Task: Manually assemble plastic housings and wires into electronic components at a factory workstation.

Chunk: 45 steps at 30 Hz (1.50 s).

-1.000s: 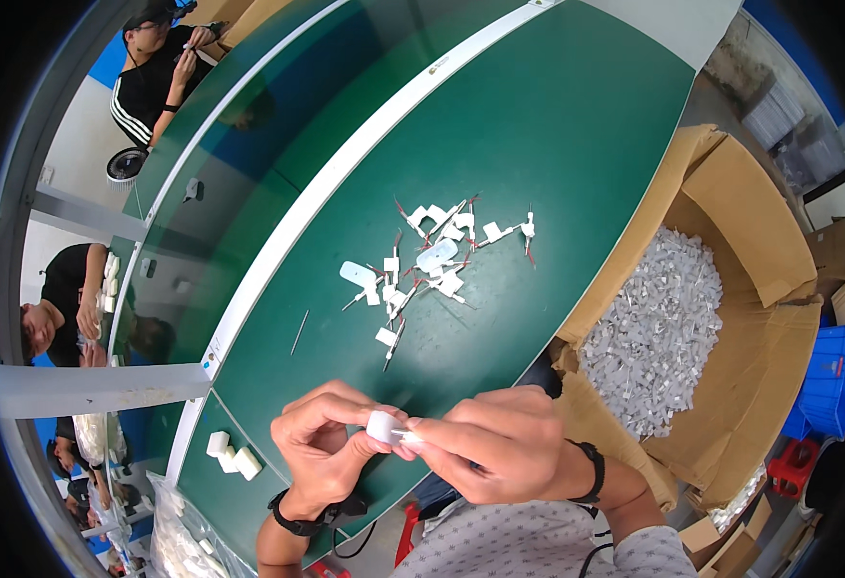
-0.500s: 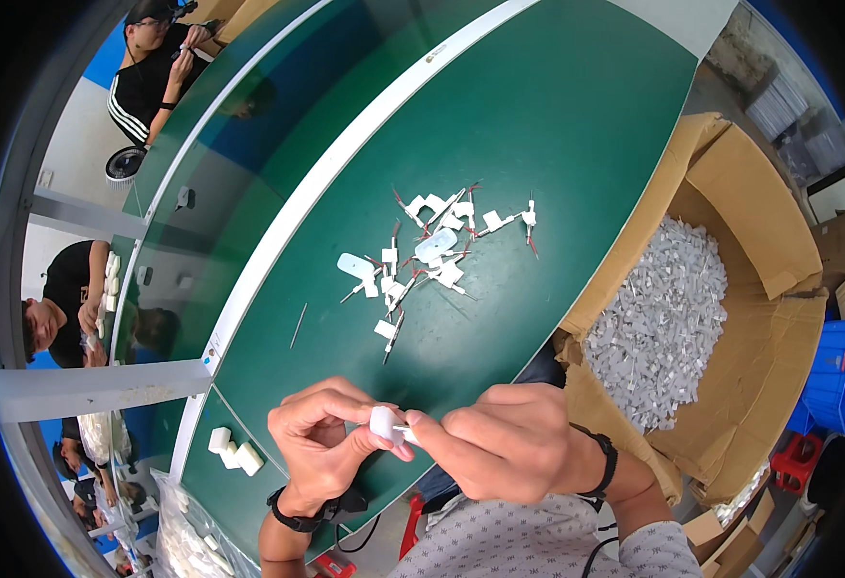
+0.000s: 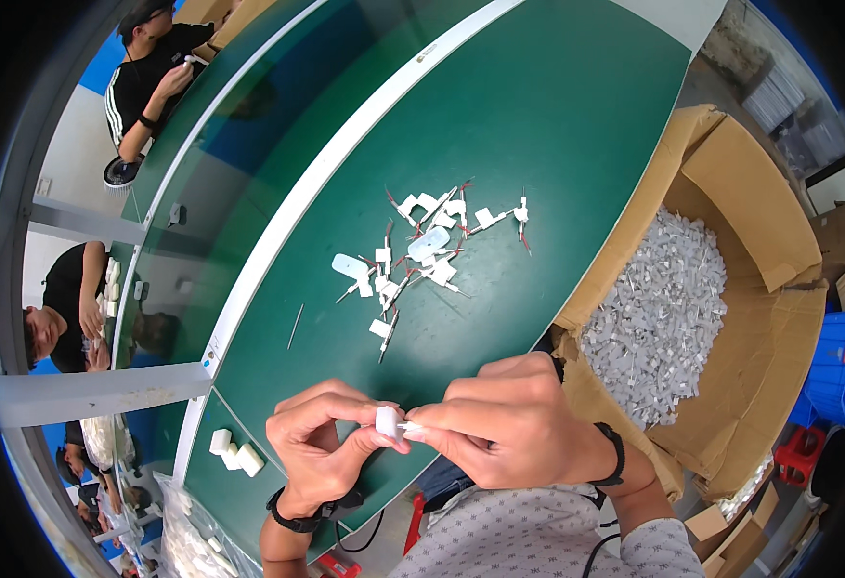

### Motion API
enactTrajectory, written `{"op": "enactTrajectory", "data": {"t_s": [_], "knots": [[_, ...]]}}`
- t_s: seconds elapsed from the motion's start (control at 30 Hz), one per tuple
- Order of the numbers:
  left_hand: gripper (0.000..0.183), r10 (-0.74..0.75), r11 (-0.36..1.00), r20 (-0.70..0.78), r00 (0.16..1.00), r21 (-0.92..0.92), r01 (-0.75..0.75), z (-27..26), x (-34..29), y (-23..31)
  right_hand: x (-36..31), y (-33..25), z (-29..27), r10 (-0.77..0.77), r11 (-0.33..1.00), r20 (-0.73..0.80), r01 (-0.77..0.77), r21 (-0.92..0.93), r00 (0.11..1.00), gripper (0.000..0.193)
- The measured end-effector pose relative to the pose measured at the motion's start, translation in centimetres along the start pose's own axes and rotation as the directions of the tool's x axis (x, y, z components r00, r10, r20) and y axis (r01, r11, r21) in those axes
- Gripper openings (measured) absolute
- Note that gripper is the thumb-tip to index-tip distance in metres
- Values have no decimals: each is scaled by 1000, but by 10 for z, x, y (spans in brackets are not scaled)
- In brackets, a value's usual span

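Meanwhile, little had changed from the earlier frame: both hands stayed low in the centre of the picture, pinched together on the same part, and the scattered pile kept its place on the table.

One small white plastic block (image 3: 387,421) sat between the thumb and forefinger of the left hand (image 3: 321,445), held in a narrow pinch. The right hand (image 3: 514,429) closed its fingertips on a thin pin-like piece that met the block's right side; that piece is too small to describe further. The joined part's long axis ran roughly left to right across the frame, the block end pointing left.

Above them, in the middle of the long green table (image 3: 557,144), lay a loose heap of white plastic pieces with thin red-tipped leads (image 3: 422,255), about twenty. Three white blocks (image 3: 234,453) rested at lower left. One open cardboard box (image 3: 759,222) at right held very many white parts (image 3: 658,318), beyond counting.
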<state>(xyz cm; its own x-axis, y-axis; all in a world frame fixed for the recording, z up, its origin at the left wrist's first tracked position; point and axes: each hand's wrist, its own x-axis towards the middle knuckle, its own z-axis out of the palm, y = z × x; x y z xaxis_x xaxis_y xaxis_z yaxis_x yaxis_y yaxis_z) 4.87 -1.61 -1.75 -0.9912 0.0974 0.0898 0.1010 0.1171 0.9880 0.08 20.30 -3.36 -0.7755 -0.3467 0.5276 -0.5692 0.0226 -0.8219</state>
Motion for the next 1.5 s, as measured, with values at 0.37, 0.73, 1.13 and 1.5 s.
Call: {"op": "enactTrajectory", "data": {"t_s": [0.37, 0.73, 1.13, 1.5], "knots": [[15, -2, 991, 32, 1000, 134, -3, 2, 5, 5, -4, -3, 2, -28, 983, 68, 39, -178, 997, 16], [24, 152, 924, -50, 987, 362, -124, 1, 11, 16, 3, 1, -4, 237, 970, 118, -242, 34, 964, 36], [31, 526, 569, 136, 839, 678, -466, 3, 2, 17, -11, -10, -4, 580, 623, 249, -620, 478, 775, 28], [36, 719, 201, 333, 609, 740, -642, 5, 1, 18, -7, -16, 16, 571, 629, 191, -575, 523, 798, 20]]}}
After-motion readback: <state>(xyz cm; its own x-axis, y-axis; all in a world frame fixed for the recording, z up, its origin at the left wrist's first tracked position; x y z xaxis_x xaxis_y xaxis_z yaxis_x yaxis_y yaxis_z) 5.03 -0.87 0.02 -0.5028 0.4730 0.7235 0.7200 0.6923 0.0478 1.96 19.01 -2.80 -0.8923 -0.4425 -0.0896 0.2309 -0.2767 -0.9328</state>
